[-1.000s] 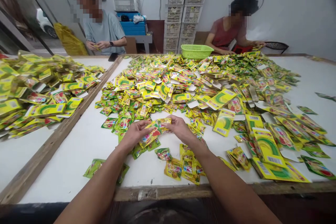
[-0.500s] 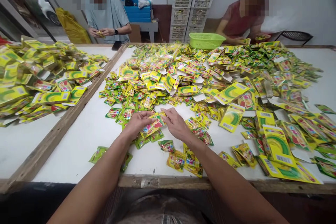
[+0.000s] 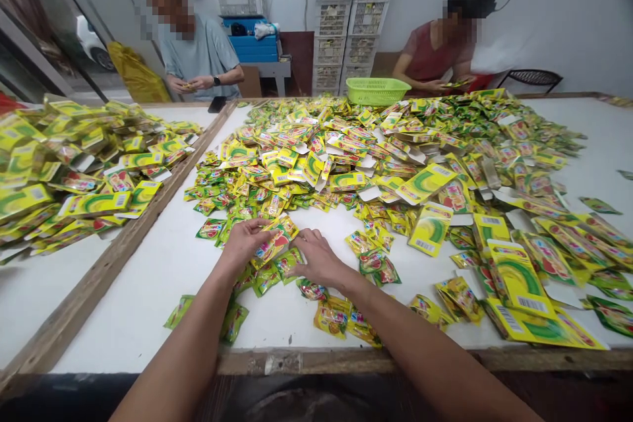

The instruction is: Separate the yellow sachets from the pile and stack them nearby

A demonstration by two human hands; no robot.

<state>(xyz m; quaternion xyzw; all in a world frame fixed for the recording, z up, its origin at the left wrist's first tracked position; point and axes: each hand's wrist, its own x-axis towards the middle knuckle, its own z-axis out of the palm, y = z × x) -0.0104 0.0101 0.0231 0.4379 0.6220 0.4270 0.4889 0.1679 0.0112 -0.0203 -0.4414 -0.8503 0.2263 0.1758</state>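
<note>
My left hand (image 3: 246, 244) is closed around a small yellow candy box (image 3: 275, 241) with a red fruit picture, holding it tilted above the table. My right hand (image 3: 319, 258) is just right of the box, thumb apart from the fingers, with nothing visible in its grasp. Green sachets (image 3: 268, 279) lie on the white table below the box, between my hands. Yellow sachets (image 3: 332, 316) and a red-and-green sachet (image 3: 311, 289) rest close to my right wrist.
A large heap of boxes and sachets (image 3: 316, 165) spreads ahead. More boxes (image 3: 93, 165) lie left of a wooden strip (image 3: 123, 247). A green basket (image 3: 378, 91) stands at the back. Two people, one in blue (image 3: 202, 53), one in red (image 3: 430, 56), sit across the table.
My right hand has come off the box and shifted slightly down, its fingers spreading. The left hand keeps the box, now a little further left. The camera view has tilted up.
</note>
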